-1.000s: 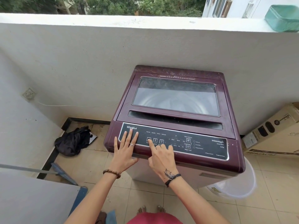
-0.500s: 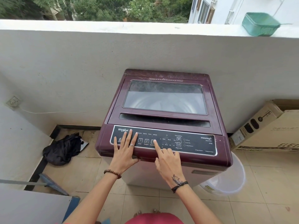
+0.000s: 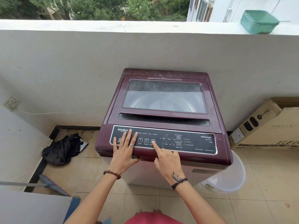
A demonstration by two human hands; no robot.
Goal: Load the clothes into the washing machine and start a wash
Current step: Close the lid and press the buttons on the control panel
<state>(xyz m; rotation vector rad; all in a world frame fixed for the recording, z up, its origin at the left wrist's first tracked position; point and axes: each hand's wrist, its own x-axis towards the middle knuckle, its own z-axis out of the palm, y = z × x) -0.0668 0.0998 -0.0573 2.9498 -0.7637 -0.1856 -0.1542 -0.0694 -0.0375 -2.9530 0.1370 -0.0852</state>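
A maroon top-loading washing machine [image 3: 215, 113] stands against the white balcony wall, its glass lid [image 3: 165, 96] down. The black control panel [image 3: 199, 143] runs along its front edge. My left hand [image 3: 124, 147] rests flat on the panel's left end, fingers spread, holding nothing. My right hand [image 3: 166, 157] has its index finger stretched out, tip on the third square button [image 3: 153, 141], labelled Start; the other fingers are curled in. No clothes show through the lid; the drum's inside is only a pale blur.
A black cloth bundle [image 3: 62, 149] lies on the tiled floor at the left. A white bucket [image 3: 229, 178] stands right of the machine, a cardboard box [image 3: 267, 125] beyond it. A green tub [image 3: 258, 21] sits on the parapet. A mop handle [image 3: 32, 184] crosses the lower left.
My right index finger has slid rightward along the buttons, from the first one to the third. The left hand has stayed flat on the panel. The view has shifted a little.
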